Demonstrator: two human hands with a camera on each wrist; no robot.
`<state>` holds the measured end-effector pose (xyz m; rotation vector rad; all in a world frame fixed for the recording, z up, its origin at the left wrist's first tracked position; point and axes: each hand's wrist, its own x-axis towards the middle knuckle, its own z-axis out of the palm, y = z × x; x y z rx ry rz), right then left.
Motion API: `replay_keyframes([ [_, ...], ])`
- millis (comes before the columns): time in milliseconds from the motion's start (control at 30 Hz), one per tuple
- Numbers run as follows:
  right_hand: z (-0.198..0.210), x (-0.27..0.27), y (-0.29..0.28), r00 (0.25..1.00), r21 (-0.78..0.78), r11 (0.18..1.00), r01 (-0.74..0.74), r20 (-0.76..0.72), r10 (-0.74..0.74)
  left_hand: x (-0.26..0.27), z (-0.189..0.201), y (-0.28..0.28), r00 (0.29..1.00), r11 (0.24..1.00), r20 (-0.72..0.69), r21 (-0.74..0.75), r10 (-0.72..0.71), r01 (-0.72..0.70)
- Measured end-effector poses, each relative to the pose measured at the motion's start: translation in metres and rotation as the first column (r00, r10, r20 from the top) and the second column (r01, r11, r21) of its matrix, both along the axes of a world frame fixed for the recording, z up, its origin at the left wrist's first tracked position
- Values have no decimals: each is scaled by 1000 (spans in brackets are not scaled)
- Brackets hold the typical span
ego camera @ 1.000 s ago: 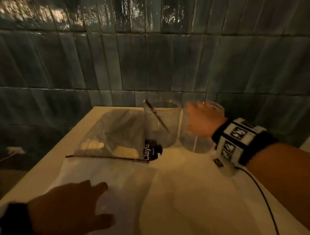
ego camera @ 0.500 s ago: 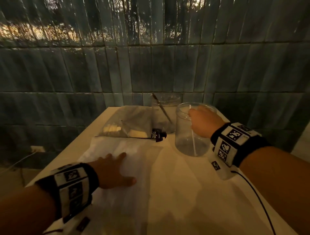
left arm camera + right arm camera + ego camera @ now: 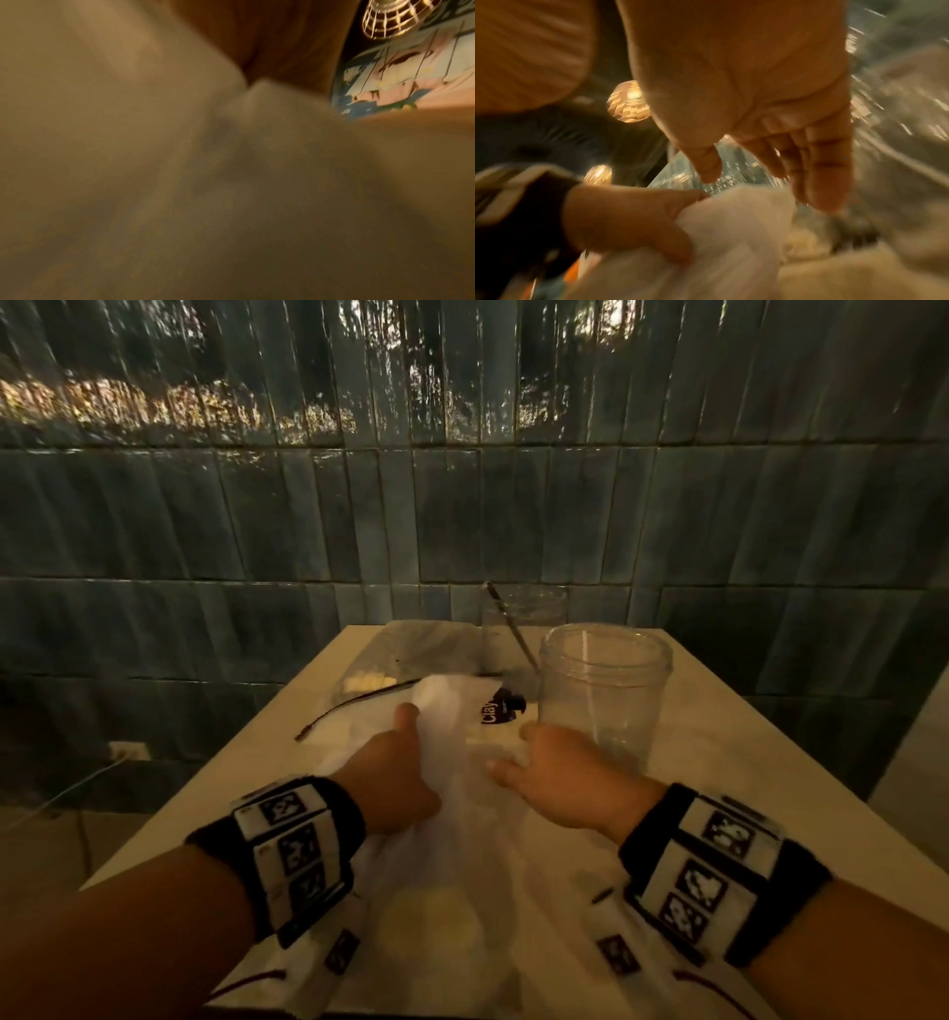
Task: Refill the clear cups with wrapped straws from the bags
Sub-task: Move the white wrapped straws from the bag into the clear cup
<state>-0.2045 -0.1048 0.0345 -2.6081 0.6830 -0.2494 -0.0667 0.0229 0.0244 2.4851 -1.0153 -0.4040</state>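
A white bag of wrapped straws (image 3: 462,803) lies along the table towards me. My left hand (image 3: 411,752) grips a bunched fold of the white bag (image 3: 731,223) and holds it raised. My right hand (image 3: 513,749) hovers just to the right of that fold, fingers straight and loose, holding nothing. The near clear cup (image 3: 606,690) stands right behind it with one white straw inside. A second clear cup (image 3: 529,618) behind it holds one dark straw. In the left wrist view the blurred bag (image 3: 205,182) fills the picture.
A clear bag with dark straws (image 3: 426,654) lies flat at the back left, against the tiled wall (image 3: 462,505). The table's left edge (image 3: 215,762) drops to the floor, where a cable and wall socket (image 3: 128,752) show. Round lamps (image 3: 628,101) hang overhead.
My right hand let go of the near cup and came down to the white bag. My left hand, flat on the bag before, now grips a fold and lifts it.
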Motion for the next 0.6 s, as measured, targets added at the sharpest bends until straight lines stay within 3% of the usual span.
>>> replay_keyframes([
  [33, -1, 2, 3, 998, 231, 973, 24, -56, -11, -2, 0, 1, 1000, 998, 24, -63, -3, 4],
  [100, -2, 7, 6, 997, 619, 782, 74, -49, -55, -9, 0, 1, 996, 977, 84, -212, 0, 17],
  [167, -1, 16, 6, 990, 781, 625, -7, 93, -105, -21, -1, -2, 995, 926, 103, -374, -9, 47],
  [267, 3, 31, 3, 911, 842, 497, -210, 353, -213, -35, -3, -5, 982, 866, 164, -474, -89, 158],
  [400, 5, 35, -7, 783, 749, 579, -321, 554, -283, -29, -1, 13, 946, 870, 265, -403, -186, 284],
  [467, 2, 31, -15, 735, 716, 597, -362, 613, -289, -22, 6, 23, 935, 816, 334, -503, -121, 286],
  [533, 0, 27, -22, 708, 685, 596, -419, 657, -258, -10, 11, 26, 977, 723, 210, -681, 47, 111],
  [600, 0, 24, -26, 685, 644, 600, -475, 699, -208, 3, 21, 26, 993, 641, -83, -759, 79, -114],
])
